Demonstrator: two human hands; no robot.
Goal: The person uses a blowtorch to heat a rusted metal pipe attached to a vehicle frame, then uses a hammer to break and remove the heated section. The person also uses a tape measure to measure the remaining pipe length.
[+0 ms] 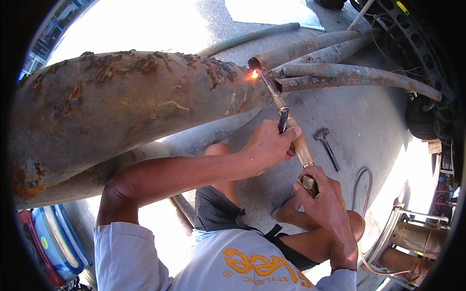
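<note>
a concrete floor (349,111) lies under everything, bleached by glare at the upper left, and a large rusted pipe (136,97) spans the left half, its far left end lost at the dark rim and its lower edge partly covered by the person's left forearm. the person, in a pale shirt (213,262), sits or squats below it, legs partly hidden by the arms. several narrower pipes (315,51) fan out to the right, their far ends hard to make out among dark clutter; the uppermost of those meeting the large pipe shows a dark, hollow mouth. two brownish cylinders (420,240) sit in a metal frame at the lower right, closed walls hiding what they hold. a metal torch (302,148) slants across the middle, its tip at the large pipe's right end; the right hand (323,194) is clamped around its rear, beside the brass valve. the left hand (272,145) is closed on a short dark cylinder (284,120), thumb lying against the torch's shaft, the other fingertips partly hidden. a hammer (329,149) lies right of the torch, with floor between it and the narrower pipes. a small orange flame (255,74) glows at the tip, its glare masking the exact contact.
</note>
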